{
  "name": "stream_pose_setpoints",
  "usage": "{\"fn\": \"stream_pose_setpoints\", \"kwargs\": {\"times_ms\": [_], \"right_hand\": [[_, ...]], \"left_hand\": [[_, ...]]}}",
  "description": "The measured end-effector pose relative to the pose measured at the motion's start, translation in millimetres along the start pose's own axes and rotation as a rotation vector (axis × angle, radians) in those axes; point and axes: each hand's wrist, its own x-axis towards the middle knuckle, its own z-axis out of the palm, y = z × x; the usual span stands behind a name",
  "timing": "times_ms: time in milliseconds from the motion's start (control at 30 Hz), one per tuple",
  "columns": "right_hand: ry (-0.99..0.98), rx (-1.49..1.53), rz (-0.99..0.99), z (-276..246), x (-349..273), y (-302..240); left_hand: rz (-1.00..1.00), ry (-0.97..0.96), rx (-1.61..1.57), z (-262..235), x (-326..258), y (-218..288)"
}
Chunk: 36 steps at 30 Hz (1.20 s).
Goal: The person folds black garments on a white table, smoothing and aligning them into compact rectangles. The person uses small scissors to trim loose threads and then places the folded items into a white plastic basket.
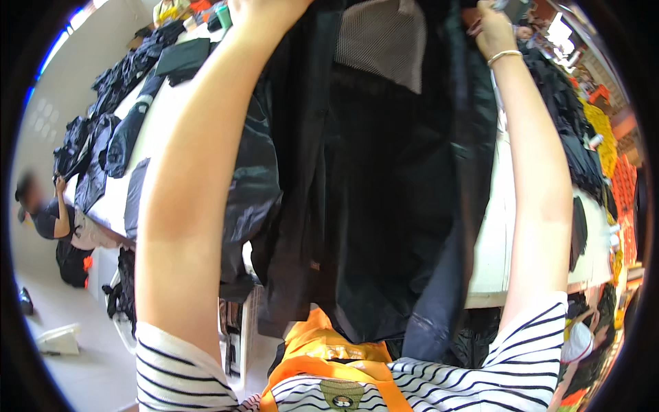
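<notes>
While the right hand point(495, 34) grips a black fabric garment with grey mesh point(384, 178), the left hand point(266, 9) is cut off above. I cannot tell its grip

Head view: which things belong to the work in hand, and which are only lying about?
In use: black garment, right hand gripping it, left hand partly cut off.

Seemingly lying about: folded black cloth, yellow cloth, dark clothes at right.

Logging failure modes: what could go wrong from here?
1. The left hand is cut by the top edge, so a slip there could go unseen.
2. The garment's lower end hangs in front of the apron and might catch.
3. It hides much of the table, so something behind could get knocked.
</notes>
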Motion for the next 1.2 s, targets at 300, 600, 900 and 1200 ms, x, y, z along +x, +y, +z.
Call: {"fn": "stream_pose_setpoints", "kwargs": {"times_ms": [300,600,900,1200], "right_hand": [[-0.805,-0.841,0.525,16,-391,53],[-0.734,-1.425,0.413,-15,-443,161],[-0.036,-0.865,0.543,-26,-356,166],[-0.507,-0.234,1.274,229,-525,94]], "left_hand": [[0.122,-0.947,-0.17,81,-378,-71],[0.056,-0.944,-0.181,151,-423,-103],[-0.46,-0.633,-0.695,184,-369,-192],[-1.487,-1.301,-0.873,34,-454,-227]]}}
